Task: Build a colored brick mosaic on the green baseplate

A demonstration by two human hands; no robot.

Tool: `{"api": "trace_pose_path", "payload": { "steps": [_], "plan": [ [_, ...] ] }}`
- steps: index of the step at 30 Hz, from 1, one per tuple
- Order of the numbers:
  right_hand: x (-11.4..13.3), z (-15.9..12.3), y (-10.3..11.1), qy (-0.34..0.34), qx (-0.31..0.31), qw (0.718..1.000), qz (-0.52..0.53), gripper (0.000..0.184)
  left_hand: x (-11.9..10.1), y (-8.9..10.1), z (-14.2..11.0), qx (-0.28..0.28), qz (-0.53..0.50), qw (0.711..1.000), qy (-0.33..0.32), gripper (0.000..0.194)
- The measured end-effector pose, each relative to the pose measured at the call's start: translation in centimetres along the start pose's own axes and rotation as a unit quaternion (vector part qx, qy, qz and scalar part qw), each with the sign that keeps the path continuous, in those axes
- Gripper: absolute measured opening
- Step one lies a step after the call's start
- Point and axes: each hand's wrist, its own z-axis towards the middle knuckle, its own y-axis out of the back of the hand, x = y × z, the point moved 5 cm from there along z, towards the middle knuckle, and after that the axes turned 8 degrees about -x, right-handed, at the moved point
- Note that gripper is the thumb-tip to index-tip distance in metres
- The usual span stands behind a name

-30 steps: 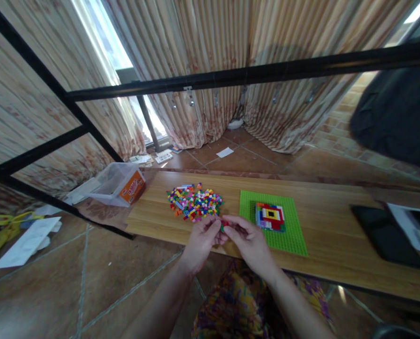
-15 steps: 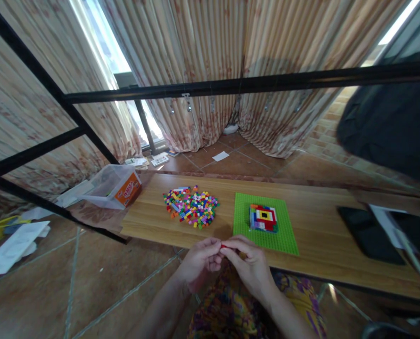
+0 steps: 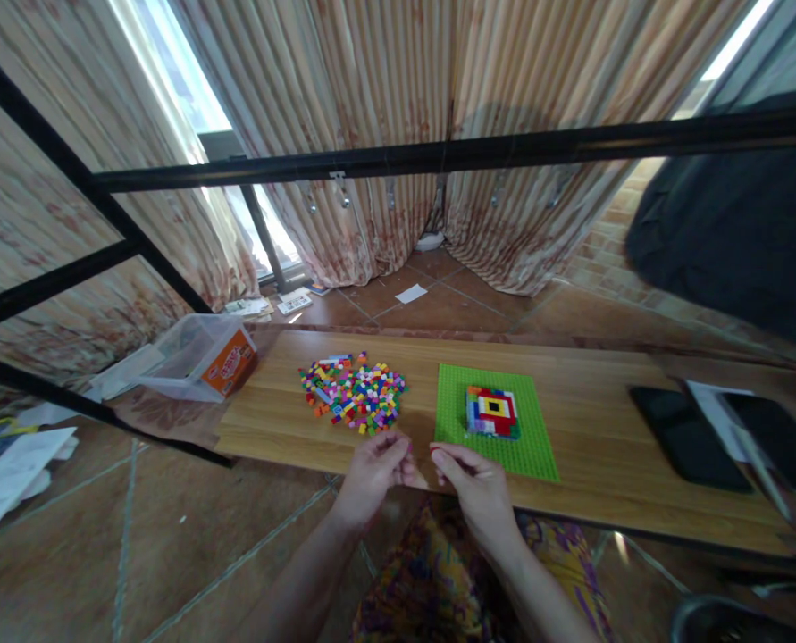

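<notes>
My left hand (image 3: 374,466) and my right hand (image 3: 473,482) hover at the near edge of the wooden board (image 3: 591,420), fingertips pinched and a small gap between them. A tiny red brick (image 3: 432,452) shows at my right fingertips; what my left fingers pinch is too small to name. Just beyond my left hand lies a heap of small coloured bricks (image 3: 352,393). To its right a green baseplate (image 3: 528,446) carries a square build of red, white, yellow and blue bricks (image 3: 492,412).
A clear plastic box with an orange label (image 3: 203,357) stands off the board's left end. Black flat devices and a paper (image 3: 719,429) lie at the right. A black metal frame (image 3: 438,156) crosses overhead. Tiled floor and curtains lie beyond.
My two hands were pressed together on a red piece; now they have drawn slightly apart. The view has shifted a little, and the hands sit nearer the brick heap.
</notes>
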Motion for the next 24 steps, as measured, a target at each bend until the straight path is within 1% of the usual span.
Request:
{"api": "trace_pose_path", "payload": {
  "steps": [1, 2, 3, 4, 5, 6, 8, 9, 10, 12, 14, 17, 20, 22, 24],
  "plan": [
    [0.2, 0.5, 0.8, 0.008, -0.019, 1.000, -0.011, 0.031, -0.6, 0.3, 0.9, -0.025, 0.056, 0.997, -0.057, 0.030],
    [0.6, 1.1, 1.7, 0.023, -0.035, 0.999, -0.027, 0.030, -1.4, 0.6, 1.7, -0.048, 0.124, 0.983, -0.124, 0.025],
    [1.0, 1.6, 2.6, 0.044, -0.047, 0.997, -0.047, 0.029, -2.2, 0.7, 2.4, -0.064, 0.200, 0.958, -0.196, 0.020],
    [1.5, 2.0, 3.7, 0.068, -0.057, 0.994, -0.071, 0.028, -3.0, 0.7, 3.1, -0.074, 0.277, 0.923, -0.257, 0.015],
    [1.9, 2.3, 4.7, 0.094, -0.065, 0.989, -0.095, 0.026, -3.6, 0.7, 3.7, -0.085, 0.349, 0.882, -0.305, 0.013],
    [2.3, 2.5, 5.6, 0.117, -0.069, 0.983, -0.120, 0.025, -4.1, 0.7, 4.3, -0.098, 0.415, 0.840, -0.336, 0.014],
    [2.8, 2.5, 7.2, 0.148, -0.065, 0.973, -0.164, 0.024, -4.7, 0.7, 5.3, -0.125, 0.522, 0.763, -0.359, 0.018],
    [2.8, 2.3, 7.9, 0.155, -0.061, 0.969, -0.182, 0.024, -4.9, 0.7, 5.8, -0.136, 0.564, 0.732, -0.359, 0.020],
    [2.7, 2.1, 8.5, 0.158, -0.058, 0.966, -0.198, 0.024, -5.0, 0.7, 6.2, -0.142, 0.597, 0.704, -0.357, 0.023],
    [2.4, 1.9, 9.4, 0.156, -0.059, 0.961, -0.221, 0.025, -4.9, 0.7, 6.8, -0.142, 0.640, 0.667, -0.353, 0.026],
    [2.1, 2.2, 10.0, 0.149, -0.072, 0.957, -0.238, 0.027, -4.8, 0.8, 7.2, -0.136, 0.660, 0.650, -0.352, 0.028],
    [2.6, 3.7, 10.1, 0.143, -0.102, 0.950, -0.259, 0.037, -4.6, 0.8, 7.6, -0.129, 0.663, 0.646, -0.354, 0.030],
    [3.8, 5.8, 9.1, 0.164, -0.106, 0.939, -0.282, 0.048, -4.8, 0.9, 7.4, -0.139, 0.653, 0.651, -0.360, 0.027],
    [4.5, 6.9, 8.1, 0.184, -0.086, 0.933, -0.297, 0.053, -4.9, 0.8, 7.1, -0.152, 0.639, 0.658, -0.369, 0.025],
    [4.9, 7.6, 7.2, 0.203, -0.062, 0.926, -0.312, 0.055, -5.0, 0.4, 6.5, -0.153, 0.616, 0.674, -0.378, 0.025]
  ]
}}
